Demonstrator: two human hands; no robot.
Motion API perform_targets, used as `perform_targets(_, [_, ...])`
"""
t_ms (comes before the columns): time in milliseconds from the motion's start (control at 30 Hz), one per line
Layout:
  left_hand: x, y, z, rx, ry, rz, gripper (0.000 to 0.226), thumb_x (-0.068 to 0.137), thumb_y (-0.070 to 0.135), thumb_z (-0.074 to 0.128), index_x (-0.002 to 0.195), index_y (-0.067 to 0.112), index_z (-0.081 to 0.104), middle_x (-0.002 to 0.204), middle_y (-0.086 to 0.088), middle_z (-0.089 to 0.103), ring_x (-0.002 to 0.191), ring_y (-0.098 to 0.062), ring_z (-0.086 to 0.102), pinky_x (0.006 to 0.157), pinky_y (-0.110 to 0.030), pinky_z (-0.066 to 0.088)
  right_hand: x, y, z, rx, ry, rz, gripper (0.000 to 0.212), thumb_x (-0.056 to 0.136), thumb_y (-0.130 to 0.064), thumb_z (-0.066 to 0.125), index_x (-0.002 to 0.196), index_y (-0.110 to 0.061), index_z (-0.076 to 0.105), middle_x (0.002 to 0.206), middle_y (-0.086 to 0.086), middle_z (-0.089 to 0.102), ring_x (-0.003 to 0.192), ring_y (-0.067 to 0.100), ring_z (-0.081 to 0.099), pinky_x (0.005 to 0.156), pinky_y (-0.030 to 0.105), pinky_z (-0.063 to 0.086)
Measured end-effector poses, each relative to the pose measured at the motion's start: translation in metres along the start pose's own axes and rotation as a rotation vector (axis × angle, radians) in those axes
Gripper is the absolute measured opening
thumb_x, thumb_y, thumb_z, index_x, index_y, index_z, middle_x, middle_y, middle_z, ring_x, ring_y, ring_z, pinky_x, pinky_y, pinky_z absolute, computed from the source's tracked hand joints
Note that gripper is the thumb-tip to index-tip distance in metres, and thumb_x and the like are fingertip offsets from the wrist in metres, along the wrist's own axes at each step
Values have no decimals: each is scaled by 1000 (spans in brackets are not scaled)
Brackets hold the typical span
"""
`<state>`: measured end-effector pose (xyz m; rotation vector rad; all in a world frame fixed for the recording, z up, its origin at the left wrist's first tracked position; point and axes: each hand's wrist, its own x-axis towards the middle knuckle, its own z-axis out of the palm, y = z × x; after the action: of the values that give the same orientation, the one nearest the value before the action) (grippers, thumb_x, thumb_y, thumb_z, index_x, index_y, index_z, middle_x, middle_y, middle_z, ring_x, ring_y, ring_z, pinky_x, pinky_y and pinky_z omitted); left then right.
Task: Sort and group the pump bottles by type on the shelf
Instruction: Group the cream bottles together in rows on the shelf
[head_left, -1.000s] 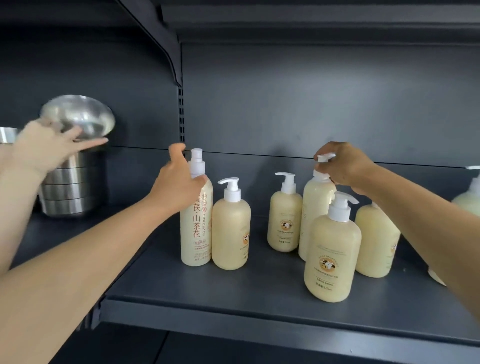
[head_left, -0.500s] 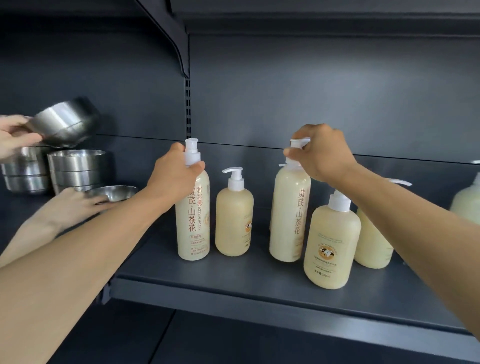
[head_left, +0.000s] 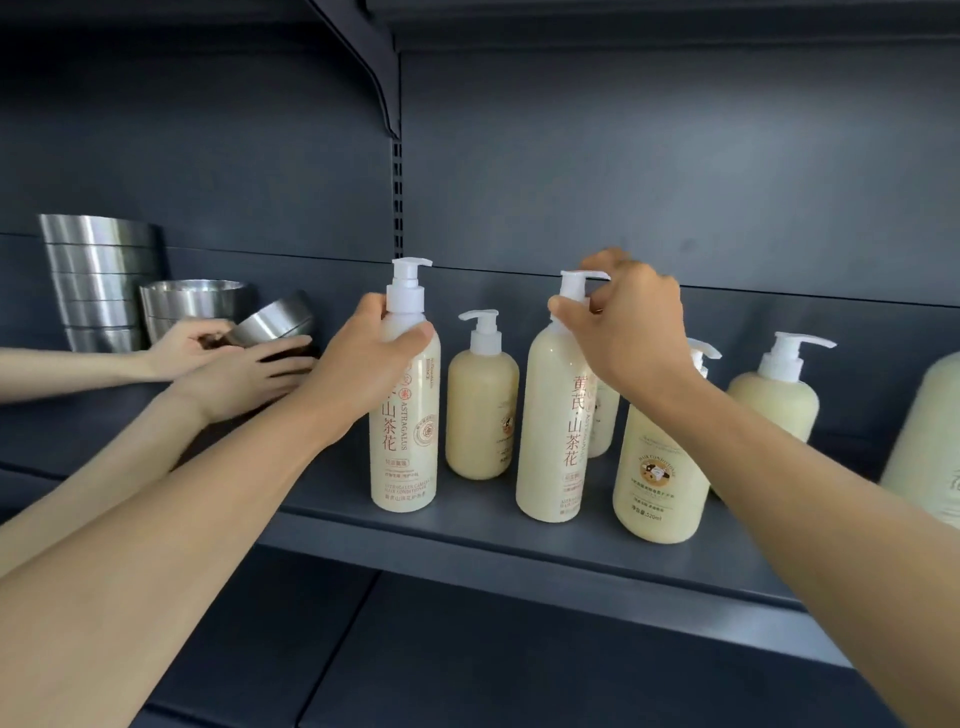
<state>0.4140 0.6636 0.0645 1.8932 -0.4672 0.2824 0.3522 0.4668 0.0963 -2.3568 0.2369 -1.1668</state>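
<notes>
Dark grey metal shelving fills our view, and we reach onto its shelf (head_left: 467, 525) with both arms. Our left hand (head_left: 363, 364) wraps the shoulder of the tall bottle on the left (head_left: 402, 441), thumb across the front just under the white pump collar, fingers curled round behind; the bottle stands upright near the front edge. Our right hand (head_left: 628, 327) pinches the white pump head of a second tall bottle (head_left: 553, 431) with curled fingers, and that bottle stands upright too, its red characters facing us. Between the two tall bottles, set a little further back, stands a short round bottle (head_left: 480, 415), apart from both. Just right of the second tall bottle sits another short bottle at the front (head_left: 660, 478) with a printed cow emblem, partly under our right forearm. Behind it we see a short bottle mostly hidden (head_left: 605, 421), and further right a short bottle at the back (head_left: 774, 400). At the far right edge a pale bottle (head_left: 924, 441) is cut off by the frame.

On the left, beyond the shelf upright, stacked steel bowls (head_left: 98, 280) stand against the back panel beside a shorter stack of bowls (head_left: 192, 306). Another person's two hands (head_left: 208, 358) hold a tilted steel bowl (head_left: 275, 325) there.
</notes>
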Motion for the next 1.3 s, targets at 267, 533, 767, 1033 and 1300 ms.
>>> perform_targets(267, [-43, -60, 15, -27, -128, -145, 69, 78, 11, 73, 128, 30, 29, 119, 14, 52, 112, -9, 52, 95, -35, 44, -76, 13, 17, 258, -186, 138, 82, 84, -18, 65, 144, -12, 10, 137, 5, 39, 123, 25, 43, 96, 34, 42])
perform_targets(533, [-51, -76, 21, 18, -117, -183, 68, 78, 9, 72, 130, 24, 31, 130, 5, 53, 117, -16, 52, 92, -33, 44, -108, 33, 50, 218, -268, 394, 64, 84, -14, 65, 134, -8, 25, 133, 10, 44, 119, 26, 47, 87, 28, 43])
perform_targets(767, [-65, -70, 23, 69, -111, -140, 70, 76, 14, 75, 130, 21, 30, 130, 2, 53, 115, -19, 53, 85, -32, 45, -122, 25, 50, 42, -193, 365, 71, 74, -37, 75, 124, -9, 33, 122, 6, 45, 111, 24, 48, 89, 40, 48])
perform_targets(1033, [-91, -50, 31, 72, -132, -104, 66, 74, 17, 77, 123, 22, 33, 125, 3, 54, 110, -18, 54, 79, -32, 49, -145, 20, 22, 44, -143, 363, 61, 73, -37, 75, 113, -11, 37, 114, 3, 49, 101, 22, 52, 80, 44, 52])
perform_targets(1300, [-122, -11, 73, 26, -253, -47, 65, 74, 19, 78, 122, 24, 34, 122, 8, 53, 107, -13, 54, 69, -19, 48, -161, 56, -42, 64, -120, 403, 60, 70, -43, 74, 111, -18, 38, 110, -1, 51, 100, 21, 54, 79, 44, 54])
